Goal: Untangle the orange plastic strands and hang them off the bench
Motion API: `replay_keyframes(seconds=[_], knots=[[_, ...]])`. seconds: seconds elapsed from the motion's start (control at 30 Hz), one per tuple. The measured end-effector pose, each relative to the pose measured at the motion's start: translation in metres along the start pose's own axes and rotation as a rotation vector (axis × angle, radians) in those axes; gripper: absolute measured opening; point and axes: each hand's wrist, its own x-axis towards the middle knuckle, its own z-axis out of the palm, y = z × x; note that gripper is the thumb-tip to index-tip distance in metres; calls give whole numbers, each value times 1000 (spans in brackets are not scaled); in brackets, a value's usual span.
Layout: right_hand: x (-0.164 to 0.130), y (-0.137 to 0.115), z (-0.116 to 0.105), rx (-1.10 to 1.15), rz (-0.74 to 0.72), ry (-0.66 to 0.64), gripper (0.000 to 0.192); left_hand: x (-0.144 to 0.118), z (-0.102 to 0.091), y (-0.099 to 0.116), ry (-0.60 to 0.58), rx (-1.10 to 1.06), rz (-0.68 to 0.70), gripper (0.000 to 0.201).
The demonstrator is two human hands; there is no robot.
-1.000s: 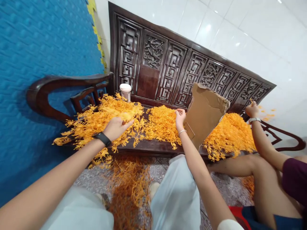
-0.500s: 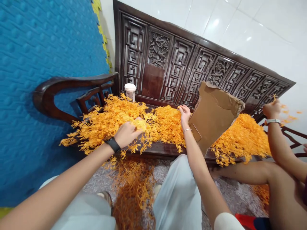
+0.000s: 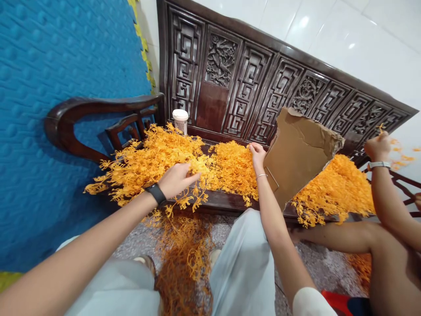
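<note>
On dark bench [image 3: 226, 201] (tiles [image 3: 329, 28] behind), orange sprigs [image 3: 154, 153].

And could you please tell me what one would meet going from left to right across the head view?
Blue mat, left hand, middle orange heap, right hand, cardboard piece, co-worker's raised hand.

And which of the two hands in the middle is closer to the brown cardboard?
The right hand. It's just beside the brown cardboard. The left hand is farther away, off to the left, by the leftmost orange pile.
</note>
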Motion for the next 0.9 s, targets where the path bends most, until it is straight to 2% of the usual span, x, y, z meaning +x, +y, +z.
replay_keyframes(seconds=[0.1,0.23,0.43,0.5,0.67,0.77,0.9], knots=[[-1,0,-2,-120,-6,37,18,1,2,-2,-12,102,44,34],[-7,1,-2,-257,20,114,15,3,3,-3,-3,100,65,35],[-17,-3,-2,-388,46,168,21,4,5,-5,-7,112,49,42],[-17,-6,-3,-383,-25,126,25,5,5,-4,-9,119,52,42],[-22,-11,-7,-470,-286,-154,30,5,5,-3,-27,135,43,44],[-26,-10,-10,-544,-337,-251,31,5,5,-2,-30,131,46,44],[-29,-7,-16,-582,-341,-277,29,6,6,-1,-30,140,47,42]])
